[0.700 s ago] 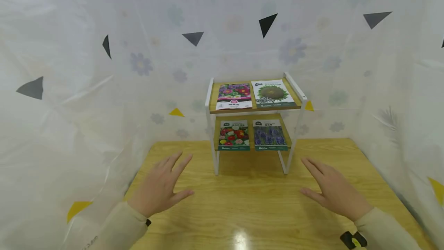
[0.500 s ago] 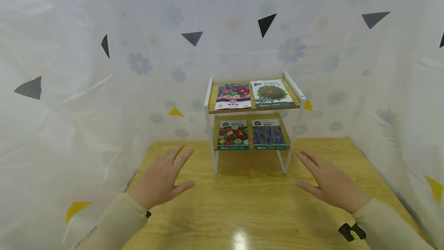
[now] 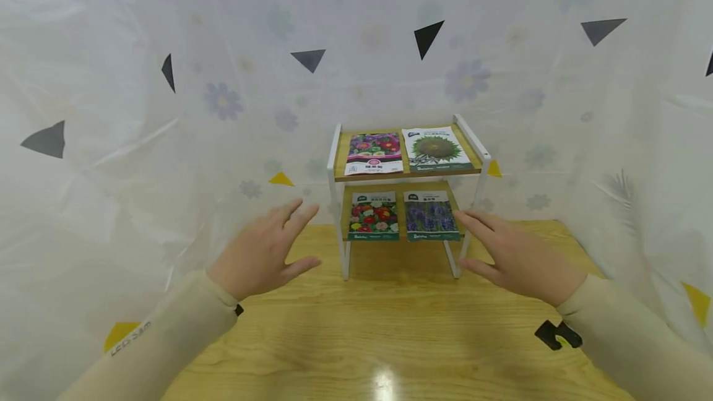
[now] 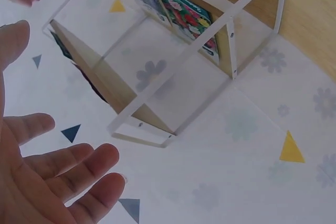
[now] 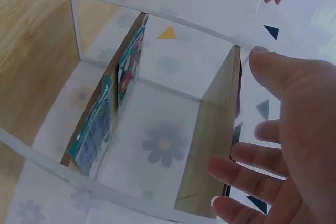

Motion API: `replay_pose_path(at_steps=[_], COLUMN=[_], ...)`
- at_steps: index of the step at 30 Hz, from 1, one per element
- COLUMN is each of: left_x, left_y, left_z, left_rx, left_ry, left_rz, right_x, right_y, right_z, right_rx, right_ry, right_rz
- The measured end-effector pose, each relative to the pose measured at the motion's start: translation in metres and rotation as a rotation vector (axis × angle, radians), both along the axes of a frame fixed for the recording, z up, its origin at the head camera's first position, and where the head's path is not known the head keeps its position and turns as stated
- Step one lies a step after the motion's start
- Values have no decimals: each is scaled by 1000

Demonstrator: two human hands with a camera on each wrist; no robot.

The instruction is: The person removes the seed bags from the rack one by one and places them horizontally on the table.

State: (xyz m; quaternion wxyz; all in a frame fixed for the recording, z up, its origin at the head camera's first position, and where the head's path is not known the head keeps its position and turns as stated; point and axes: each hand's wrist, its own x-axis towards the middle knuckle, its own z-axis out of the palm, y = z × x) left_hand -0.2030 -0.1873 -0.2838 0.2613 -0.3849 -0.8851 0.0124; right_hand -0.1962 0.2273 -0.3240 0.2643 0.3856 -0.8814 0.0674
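A two-tier rack with wooden shelves and a white frame [image 3: 337, 203] stands at the back of the table. On its upper shelf [image 3: 408, 174] lie a pink-and-purple flower seed packet [image 3: 374, 153] and a sunflower seed packet [image 3: 437, 148]. The lower shelf bears a red flower packet [image 3: 374, 215] and a purple flower packet [image 3: 430, 215]. My left hand [image 3: 259, 255] is raised left of the rack, fingers extended, holding nothing. Opposite it, my right hand [image 3: 518, 255] has its fingers stretched towards the rack, overlapping its right leg in the head view; its palm also holds nothing.
Beneath the rack is a wood-grain table [image 3: 356, 327]. White sheeting with a flower print [image 3: 468, 82] hangs behind and on both sides, with black and yellow triangles [image 3: 281, 179] on it. Black wristbands [image 3: 559, 335] show at the sleeves.
Both hands have risen and moved forward towards the rack; the right has also shifted inward to the left. The rack and its packets have stayed where they were.
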Motion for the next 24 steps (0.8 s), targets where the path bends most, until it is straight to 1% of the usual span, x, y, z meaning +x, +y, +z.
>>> replay_pose_path(at_steps=[3,6,10,14,17,19,24], left_x=[-4,-8,-15,-24,-33,-39,-56], left_y=[5,10,20,33,44,52,71], left_z=[11,20,30,37,43,47,59], left_rx=[11,24,43,48,35,14,-55], left_ry=[-17,-25,-36,-49,-59,-78,-145], left_rz=[-5,2,31,68,94,119,208], right_x=[-3,-6,-10,-18,-27,-33,-49], right_y=[-8,-17,-29,-42,-50,-56,-69], right_z=[14,28,45,57,64,68,80], right_rx=[-3,7,36,47,41,39,15], right_ry=[14,-2,-65,-138,-169,-197,-274], right_rz=[10,2,-38,-81,-105,-125,-171])
